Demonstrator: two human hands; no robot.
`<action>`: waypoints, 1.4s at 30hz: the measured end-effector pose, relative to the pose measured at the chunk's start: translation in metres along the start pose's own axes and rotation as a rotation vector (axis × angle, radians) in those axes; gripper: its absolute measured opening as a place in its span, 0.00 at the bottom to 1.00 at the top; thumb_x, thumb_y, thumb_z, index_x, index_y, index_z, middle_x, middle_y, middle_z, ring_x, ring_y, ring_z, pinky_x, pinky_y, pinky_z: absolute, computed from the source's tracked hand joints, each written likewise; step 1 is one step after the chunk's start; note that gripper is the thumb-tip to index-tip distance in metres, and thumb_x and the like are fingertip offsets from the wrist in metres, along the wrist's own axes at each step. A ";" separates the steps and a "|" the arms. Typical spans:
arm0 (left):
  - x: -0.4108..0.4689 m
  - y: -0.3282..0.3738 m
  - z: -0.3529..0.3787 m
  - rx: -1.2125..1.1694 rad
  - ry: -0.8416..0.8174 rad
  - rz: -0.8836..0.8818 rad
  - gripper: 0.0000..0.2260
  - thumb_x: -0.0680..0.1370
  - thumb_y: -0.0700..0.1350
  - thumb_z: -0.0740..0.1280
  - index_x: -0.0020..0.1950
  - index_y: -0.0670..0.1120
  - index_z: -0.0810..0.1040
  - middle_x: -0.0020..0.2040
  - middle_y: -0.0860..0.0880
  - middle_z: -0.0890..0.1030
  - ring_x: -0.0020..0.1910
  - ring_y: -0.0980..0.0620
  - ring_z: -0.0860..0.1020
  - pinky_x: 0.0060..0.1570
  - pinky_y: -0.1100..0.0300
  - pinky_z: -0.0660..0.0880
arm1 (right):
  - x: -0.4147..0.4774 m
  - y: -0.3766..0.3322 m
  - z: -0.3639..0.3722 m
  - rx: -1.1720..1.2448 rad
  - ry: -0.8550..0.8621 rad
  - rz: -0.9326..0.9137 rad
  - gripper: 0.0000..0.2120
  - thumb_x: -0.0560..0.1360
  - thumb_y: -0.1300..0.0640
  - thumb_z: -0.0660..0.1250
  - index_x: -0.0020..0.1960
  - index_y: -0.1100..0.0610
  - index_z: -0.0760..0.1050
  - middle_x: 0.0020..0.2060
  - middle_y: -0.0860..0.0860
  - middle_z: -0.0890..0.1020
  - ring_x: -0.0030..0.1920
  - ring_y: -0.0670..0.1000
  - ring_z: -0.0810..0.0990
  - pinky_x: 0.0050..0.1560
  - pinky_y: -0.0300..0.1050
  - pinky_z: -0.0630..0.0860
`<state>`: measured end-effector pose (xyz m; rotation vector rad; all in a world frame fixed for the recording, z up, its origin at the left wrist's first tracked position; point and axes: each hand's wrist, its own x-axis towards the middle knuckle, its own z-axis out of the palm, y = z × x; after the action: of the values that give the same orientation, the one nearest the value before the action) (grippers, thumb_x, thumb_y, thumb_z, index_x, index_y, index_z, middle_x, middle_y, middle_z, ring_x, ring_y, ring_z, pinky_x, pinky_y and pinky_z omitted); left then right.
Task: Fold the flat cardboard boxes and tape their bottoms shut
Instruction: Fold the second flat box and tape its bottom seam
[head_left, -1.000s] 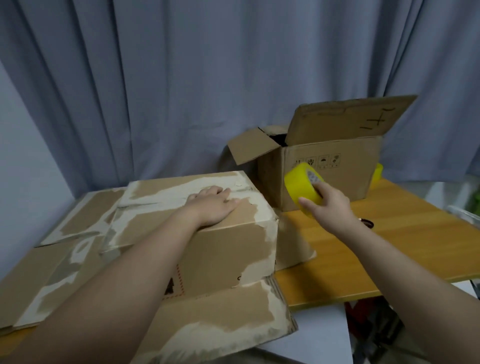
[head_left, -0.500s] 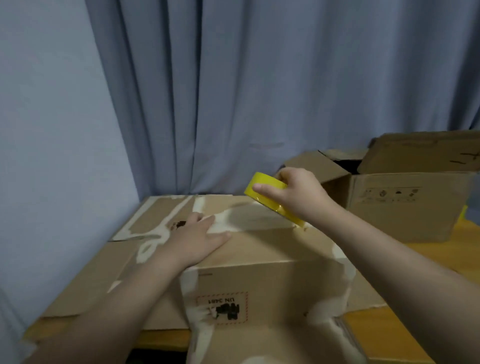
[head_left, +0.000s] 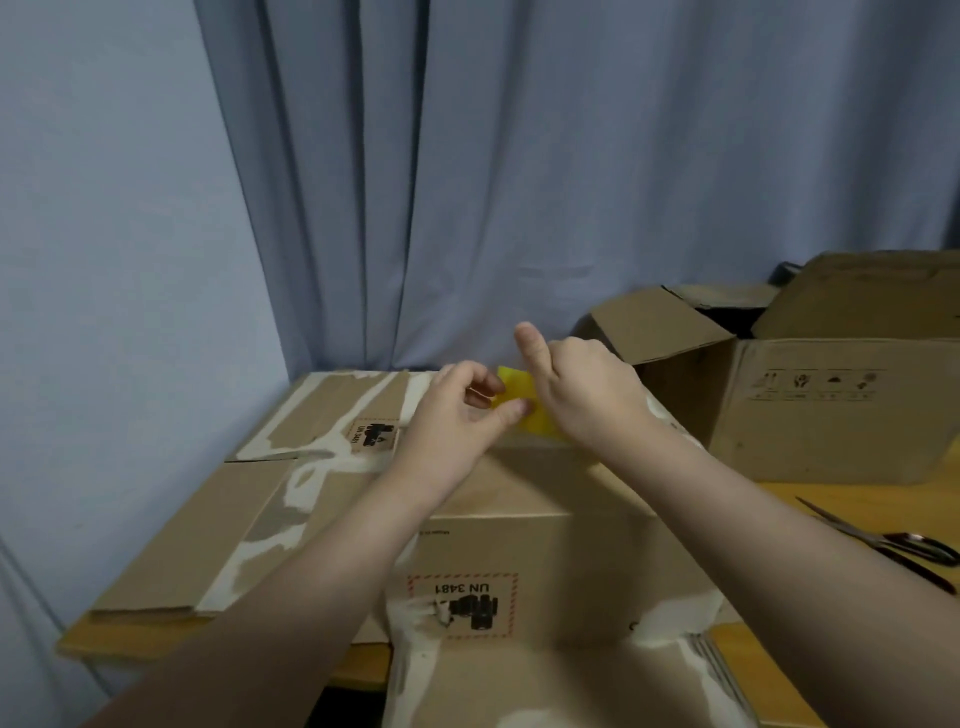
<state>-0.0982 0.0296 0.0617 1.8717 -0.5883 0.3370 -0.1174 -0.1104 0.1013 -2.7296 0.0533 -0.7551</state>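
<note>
While the right hand (head_left: 587, 397) grips the yellow tape (head_left: 519, 392) above the box (head_left: 545, 566), the left hand (head_left: 454, 415) pinches its end (ready to peel, I'd say).

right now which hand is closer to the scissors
Right. The right hand, gripping the yellow tape, is up-left of the scissors; the left hand, pinching the tape, is farther left.

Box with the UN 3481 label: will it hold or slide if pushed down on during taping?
Probably light: the box looks like thin cardboard, so it may slide on the table. Its peeled, worn faces suggest softened flaps that could sag.
</note>
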 end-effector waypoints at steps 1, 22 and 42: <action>0.001 0.003 0.000 0.003 0.002 0.016 0.07 0.74 0.43 0.72 0.43 0.50 0.74 0.48 0.45 0.77 0.42 0.52 0.76 0.48 0.60 0.75 | -0.001 0.001 -0.001 0.024 -0.008 -0.011 0.35 0.76 0.33 0.39 0.44 0.56 0.76 0.44 0.56 0.79 0.49 0.61 0.77 0.42 0.48 0.66; 0.047 0.016 -0.061 -0.390 0.289 -0.420 0.11 0.83 0.41 0.57 0.44 0.38 0.72 0.40 0.39 0.80 0.28 0.53 0.81 0.32 0.63 0.80 | 0.024 0.025 -0.020 0.598 0.132 -0.300 0.32 0.69 0.65 0.64 0.65 0.38 0.64 0.59 0.51 0.69 0.57 0.51 0.71 0.55 0.40 0.70; 0.008 -0.089 -0.083 -0.476 0.252 -0.860 0.09 0.82 0.41 0.60 0.43 0.40 0.70 0.36 0.42 0.73 0.31 0.50 0.71 0.19 0.67 0.72 | 0.050 -0.054 0.014 -0.490 -0.120 -0.672 0.24 0.78 0.63 0.57 0.67 0.40 0.70 0.62 0.48 0.73 0.59 0.54 0.70 0.53 0.47 0.67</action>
<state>-0.0389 0.1304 0.0259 1.4248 0.3098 -0.1345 -0.0701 -0.0606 0.1315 -3.2805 -0.8479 -0.8159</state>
